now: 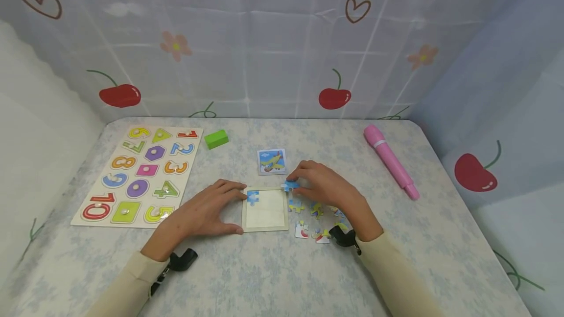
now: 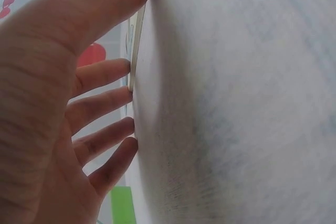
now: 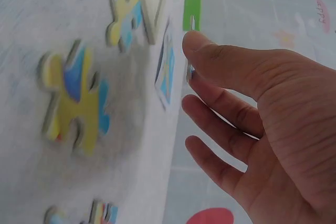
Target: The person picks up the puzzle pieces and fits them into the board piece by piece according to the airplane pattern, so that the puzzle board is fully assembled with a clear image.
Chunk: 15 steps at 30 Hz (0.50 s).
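Observation:
My right hand pinches a blue jigsaw piece between thumb and index finger, over the upper right corner of a square puzzle tray. In the right wrist view the piece appears edge-on, off the table, with the other fingers spread loosely. My left hand lies at the tray's left side, fingertips right at its edge and thumb stretched toward the lower left corner. One blue piece sits in the tray's upper left corner. Several loose pieces, among them a yellow one, lie right of the tray, partly beneath my right hand.
Behind the tray lies a small airplane picture card. A number-and-shape board covers the table's left, with a green block beside it. Toward the right lies a pink microphone-like stick. A printed curtain hangs along the back edge.

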### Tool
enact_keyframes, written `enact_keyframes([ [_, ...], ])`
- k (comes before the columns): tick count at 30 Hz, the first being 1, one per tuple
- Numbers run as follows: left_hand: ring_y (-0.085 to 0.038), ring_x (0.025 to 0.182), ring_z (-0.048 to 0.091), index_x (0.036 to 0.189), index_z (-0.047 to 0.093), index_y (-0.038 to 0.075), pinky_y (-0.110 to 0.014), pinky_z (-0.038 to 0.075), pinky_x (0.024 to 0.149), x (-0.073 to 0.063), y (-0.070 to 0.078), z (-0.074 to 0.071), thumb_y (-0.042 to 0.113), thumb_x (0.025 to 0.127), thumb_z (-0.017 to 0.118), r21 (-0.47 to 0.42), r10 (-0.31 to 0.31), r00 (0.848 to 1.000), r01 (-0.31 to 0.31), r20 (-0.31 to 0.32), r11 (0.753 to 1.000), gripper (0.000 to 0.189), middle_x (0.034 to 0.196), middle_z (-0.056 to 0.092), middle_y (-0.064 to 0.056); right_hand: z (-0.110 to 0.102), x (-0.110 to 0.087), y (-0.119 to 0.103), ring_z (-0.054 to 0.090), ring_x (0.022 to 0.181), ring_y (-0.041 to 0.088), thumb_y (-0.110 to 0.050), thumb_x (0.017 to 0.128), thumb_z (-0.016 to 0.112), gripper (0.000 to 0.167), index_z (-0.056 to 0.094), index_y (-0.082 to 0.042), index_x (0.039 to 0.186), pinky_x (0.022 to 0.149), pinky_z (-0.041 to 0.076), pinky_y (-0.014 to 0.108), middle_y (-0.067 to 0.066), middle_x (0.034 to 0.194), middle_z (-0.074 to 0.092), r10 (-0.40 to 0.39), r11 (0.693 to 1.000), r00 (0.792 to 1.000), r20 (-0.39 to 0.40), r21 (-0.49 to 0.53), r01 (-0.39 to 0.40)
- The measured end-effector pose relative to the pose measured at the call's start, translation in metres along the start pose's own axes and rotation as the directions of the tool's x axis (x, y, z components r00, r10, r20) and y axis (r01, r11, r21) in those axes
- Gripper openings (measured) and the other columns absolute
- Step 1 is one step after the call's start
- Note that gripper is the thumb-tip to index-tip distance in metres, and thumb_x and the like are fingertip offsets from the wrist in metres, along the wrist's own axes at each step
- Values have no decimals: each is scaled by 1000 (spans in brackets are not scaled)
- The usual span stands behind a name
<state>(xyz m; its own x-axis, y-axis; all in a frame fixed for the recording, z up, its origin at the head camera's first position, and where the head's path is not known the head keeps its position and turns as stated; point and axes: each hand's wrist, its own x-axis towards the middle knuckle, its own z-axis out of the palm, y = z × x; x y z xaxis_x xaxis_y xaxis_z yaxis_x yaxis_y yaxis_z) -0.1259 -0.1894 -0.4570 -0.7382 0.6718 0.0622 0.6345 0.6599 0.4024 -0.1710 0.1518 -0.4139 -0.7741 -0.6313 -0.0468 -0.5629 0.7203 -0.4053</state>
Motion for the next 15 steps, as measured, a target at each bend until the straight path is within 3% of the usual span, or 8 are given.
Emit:
enact_keyframes([
  [15, -26, 144, 49, 142, 68, 11, -49, 46, 117, -1, 1, -2, 56, 82, 91, -9, -13, 1000, 13, 22, 1000, 78, 162, 51, -3, 8, 24, -22, 65, 105, 21, -20, 97, 83, 32, 79, -11, 127, 94, 58, 38, 5, 120, 70, -38, 999, 999, 14, -32, 38],
])
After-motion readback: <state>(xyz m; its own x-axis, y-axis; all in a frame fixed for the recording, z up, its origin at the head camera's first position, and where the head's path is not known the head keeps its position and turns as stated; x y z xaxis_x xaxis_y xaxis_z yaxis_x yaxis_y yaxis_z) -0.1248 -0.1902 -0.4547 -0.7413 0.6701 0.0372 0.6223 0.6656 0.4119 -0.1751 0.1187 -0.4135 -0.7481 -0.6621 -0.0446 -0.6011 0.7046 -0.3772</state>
